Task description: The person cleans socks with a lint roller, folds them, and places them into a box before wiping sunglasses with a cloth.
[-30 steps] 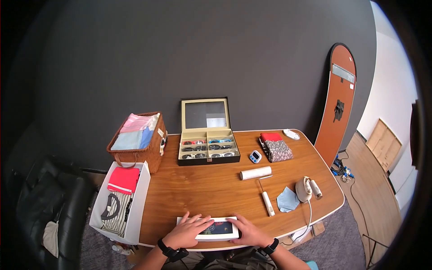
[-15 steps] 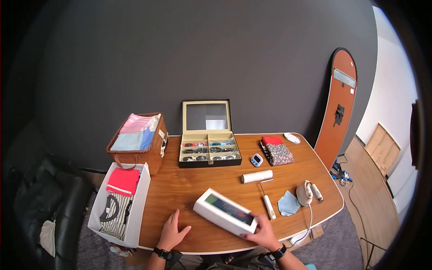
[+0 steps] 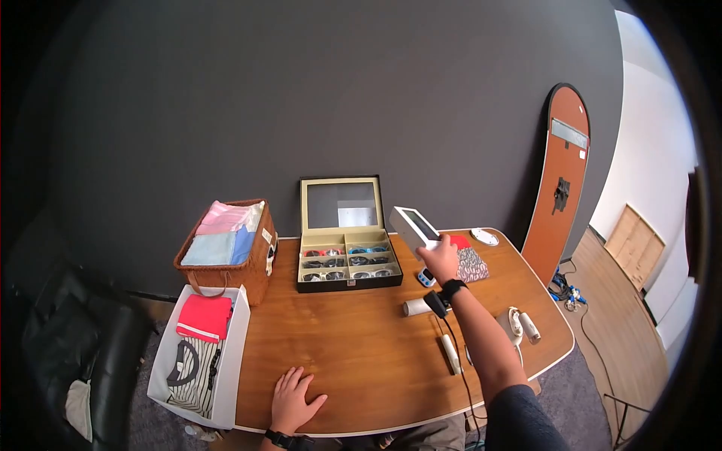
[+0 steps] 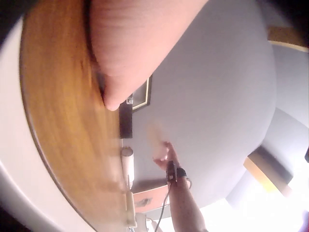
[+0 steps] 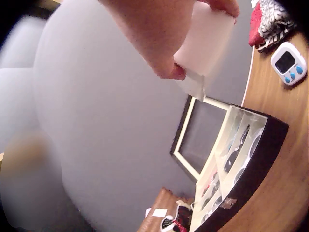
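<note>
A white box with a dark top panel (image 3: pixel 416 226) is held at one end by my right hand (image 3: pixel 439 258), up near the back of the table, right of the eyeglass case (image 3: pixel 350 279). In the right wrist view the thumb and fingers of my right hand (image 5: pixel 161 43) grip the white box (image 5: pixel 206 41) from both sides, above the case (image 5: pixel 256 164). My left hand (image 3: pixel 294 400) rests with fingers spread on the wooden table near its front edge, holding nothing; the left wrist view shows that hand (image 4: pixel 130 43) against the tabletop.
Folded red and patterned cloth (image 3: pixel 472 264), a blue-white timer (image 3: pixel 426 277) and a white roll (image 3: pixel 416 307) lie below the right arm. A wicker basket (image 3: pixel 256 274) and a white bin (image 3: pixel 233 376) stand left; a white corded device (image 3: pixel 514 325) sits right.
The right hand first took the box alone, lifting and tilting it, then carried it forward to the back of the table. The left hand let go and came down flat on the table.
</note>
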Demonstrator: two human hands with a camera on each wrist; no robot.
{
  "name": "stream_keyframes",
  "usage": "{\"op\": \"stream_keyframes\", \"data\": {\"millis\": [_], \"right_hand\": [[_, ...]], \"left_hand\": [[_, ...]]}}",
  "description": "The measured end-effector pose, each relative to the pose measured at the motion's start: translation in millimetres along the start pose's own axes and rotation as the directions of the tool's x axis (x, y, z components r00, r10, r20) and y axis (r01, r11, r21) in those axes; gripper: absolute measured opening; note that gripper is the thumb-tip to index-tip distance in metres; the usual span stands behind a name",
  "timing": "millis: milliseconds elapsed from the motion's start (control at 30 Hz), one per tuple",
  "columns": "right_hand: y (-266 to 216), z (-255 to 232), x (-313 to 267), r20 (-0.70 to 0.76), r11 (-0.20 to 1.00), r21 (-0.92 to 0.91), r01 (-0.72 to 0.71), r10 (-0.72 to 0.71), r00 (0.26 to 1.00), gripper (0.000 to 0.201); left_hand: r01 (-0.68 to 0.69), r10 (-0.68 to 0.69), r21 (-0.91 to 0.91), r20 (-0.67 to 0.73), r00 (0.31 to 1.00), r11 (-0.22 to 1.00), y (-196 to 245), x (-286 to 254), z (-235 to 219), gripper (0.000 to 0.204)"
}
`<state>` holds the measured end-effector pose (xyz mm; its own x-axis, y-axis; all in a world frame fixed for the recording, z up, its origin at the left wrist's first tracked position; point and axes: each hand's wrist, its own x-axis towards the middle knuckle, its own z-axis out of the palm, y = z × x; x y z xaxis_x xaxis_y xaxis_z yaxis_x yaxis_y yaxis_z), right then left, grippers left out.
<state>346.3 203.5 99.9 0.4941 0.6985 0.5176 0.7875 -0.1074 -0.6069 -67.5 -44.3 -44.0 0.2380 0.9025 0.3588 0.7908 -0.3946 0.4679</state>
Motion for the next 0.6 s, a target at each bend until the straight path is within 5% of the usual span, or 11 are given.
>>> {"op": "stream_keyframes", "data": {"millis": [467,600], "right_hand": [[42,86,36,0.023,0.974,-0.096,-0.205,0.208,0.978,0.076],[49,105,38,0.009,0.975,-0.145,-0.169,0.173,0.985,0.076]], "left_hand": [[0.008,-0.009,0.019,0.015,1.0,1.0,18,1,-17,0.059],[0.011,-0.011,0.014,-0.013,1.0,1.0,13,2,-12,0.057]]}}
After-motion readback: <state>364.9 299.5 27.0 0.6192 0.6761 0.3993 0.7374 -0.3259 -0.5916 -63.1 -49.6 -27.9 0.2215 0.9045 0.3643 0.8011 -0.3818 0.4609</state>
